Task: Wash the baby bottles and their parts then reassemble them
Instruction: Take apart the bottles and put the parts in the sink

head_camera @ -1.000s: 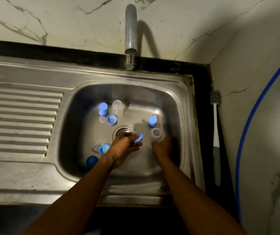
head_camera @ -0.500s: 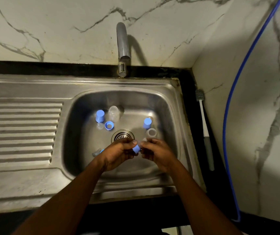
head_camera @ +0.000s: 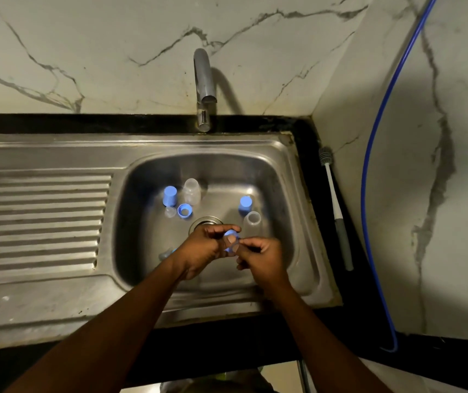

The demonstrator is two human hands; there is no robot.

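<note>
Left hand [head_camera: 201, 248]: fingers curled round a small blue ring [head_camera: 231, 239], held above the sink [head_camera: 298, 194] basin, just in front of the drain [head_camera: 205, 222].
Right hand [head_camera: 262, 258]: thumb and fingertips pinch a small clear piece against the ring, so the two hands touch at that point.
Just changed: a second ago the right hand was down on the basin floor, apart from the left. It has since lifted and joined the left around the ring.
Meaning for the task: probably a clear teat is being fitted into, or worked out of, its ring. I cannot tell which.
Other parts: beyond the left hand stand a blue cap [head_camera: 169, 195], a clear bottle [head_camera: 191, 191] and a second blue ring [head_camera: 184, 210]. Beyond the right hand are another blue cap [head_camera: 245, 202] and an open clear bottle [head_camera: 252, 221].
Far right of the hands: a bottle brush [head_camera: 336, 208] lies untouched on the dark ledge.
Hard to make out: the pinched clear piece is mostly covered by fingers. A pale part beside the left wrist is half hidden. No water shows at the tap [head_camera: 204, 89]. The light is dim.
</note>
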